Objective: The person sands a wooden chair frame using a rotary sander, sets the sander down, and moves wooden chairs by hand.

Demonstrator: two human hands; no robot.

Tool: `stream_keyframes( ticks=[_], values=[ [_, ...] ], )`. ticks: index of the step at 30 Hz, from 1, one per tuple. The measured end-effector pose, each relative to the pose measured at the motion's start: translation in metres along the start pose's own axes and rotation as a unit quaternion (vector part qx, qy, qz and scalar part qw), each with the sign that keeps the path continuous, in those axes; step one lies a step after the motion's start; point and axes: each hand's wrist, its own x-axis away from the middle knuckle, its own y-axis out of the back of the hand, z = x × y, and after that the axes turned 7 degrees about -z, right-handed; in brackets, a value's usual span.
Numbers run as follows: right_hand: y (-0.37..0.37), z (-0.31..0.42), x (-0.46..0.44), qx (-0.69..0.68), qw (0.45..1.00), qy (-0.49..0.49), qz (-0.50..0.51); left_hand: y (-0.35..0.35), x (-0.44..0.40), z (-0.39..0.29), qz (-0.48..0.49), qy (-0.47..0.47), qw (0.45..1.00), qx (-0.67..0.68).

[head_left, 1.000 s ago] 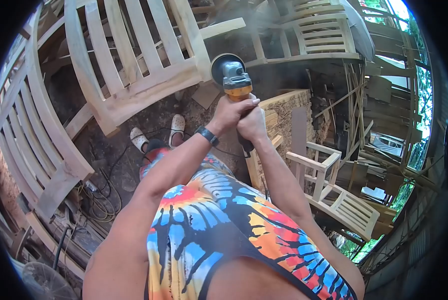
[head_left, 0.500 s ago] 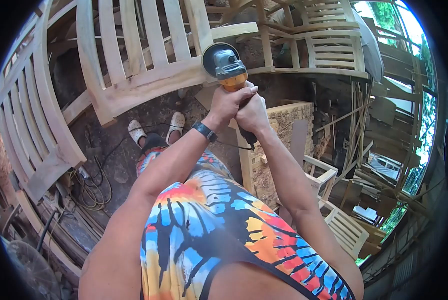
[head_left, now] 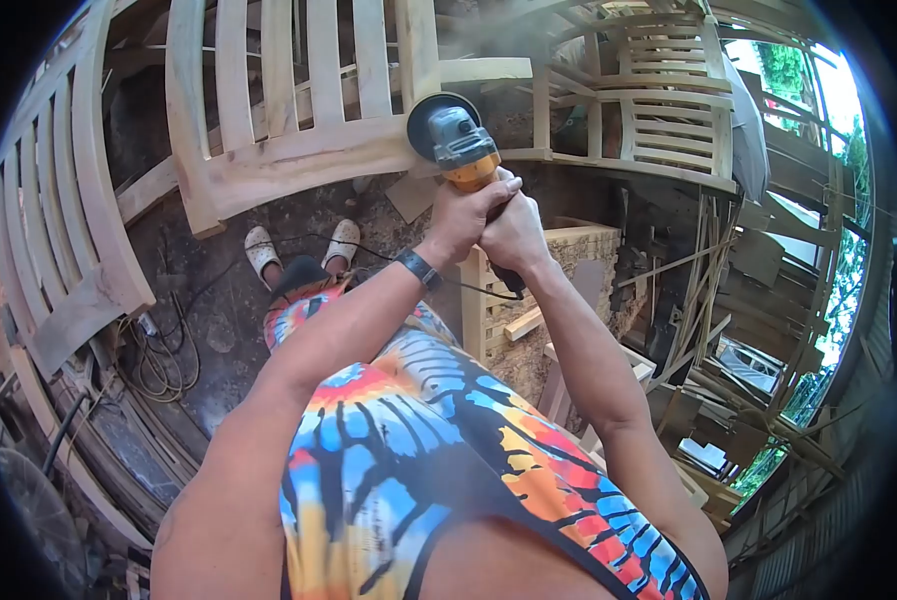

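Note:
Both of my hands are wrapped around an angle grinder (head_left: 465, 158) with a grey head and an orange body. My left hand (head_left: 458, 218), with a dark watch on its wrist, closes near the orange part. Tight beside it, my right hand (head_left: 513, 235) grips the dark rear handle, from which the cord trails. The round disc meets the right end of the curved rail on a slatted wooden frame (head_left: 313, 165). Whether it presses on the wood there, I cannot tell for sure. Hazy dust hangs beyond the grinder.
Another slatted wooden piece (head_left: 76, 220) leans at the left. More slatted frames (head_left: 668, 115) stand at the back right. A stack of wood pieces (head_left: 578, 245) lies right of my hands. A coiled cord (head_left: 168, 365) is on the floor, and a fan (head_left: 38, 505) sits lower left.
The grinder has shifted slightly down along the frame's right end, with both hands still on it. The view has tilted a little. Dust haze now shows above the disc.

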Motion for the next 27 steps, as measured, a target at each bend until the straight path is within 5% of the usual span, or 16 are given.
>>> stream_keyframes(
  ticks=[27],
  values=[
    [0.013,-0.002,-0.021,0.025,0.994,0.082,0.071,-0.009,-0.007,0.018,-0.04,-0.059,0.991,0.109]
  ],
)
